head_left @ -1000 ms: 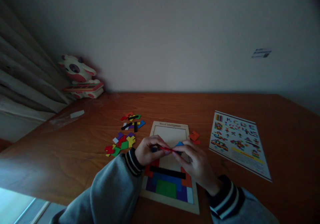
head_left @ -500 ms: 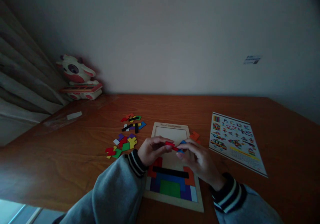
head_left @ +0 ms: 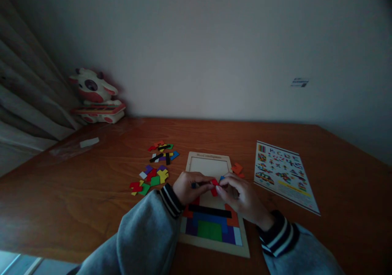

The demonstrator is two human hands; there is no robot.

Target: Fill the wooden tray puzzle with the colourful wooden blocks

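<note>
Over a wooden puzzle board (head_left: 214, 249), my left hand (head_left: 186, 189) pinches a red puzzle piece (head_left: 214, 191) between thumb and fingers. A small dark blue thing (head_left: 193, 184) shows within the curl of that hand. My right hand (head_left: 246, 199) is closed at the other side of the red piece, its fingertips on it, with a blue puzzle piece (head_left: 222, 178) showing at its fingers. The near part of the board is filled: a green block (head_left: 210, 231), blue, purple, white and orange pieces, and a black strip (head_left: 210, 211) across them. The board's far part shows bare wood.
Loose coloured pieces (head_left: 155, 180) lie in piles left of the board. Orange pieces (head_left: 237, 168) lie by its right edge. A printed pattern sheet (head_left: 283, 175) is further right. A cow-shaped toy keyboard (head_left: 98, 107) stands back left near a curtain (head_left: 27, 87).
The red piece has turned from lying nearly flat to more upright between my fingers. A dark blue thing now shows in my left hand. The view has shifted slightly.
</note>
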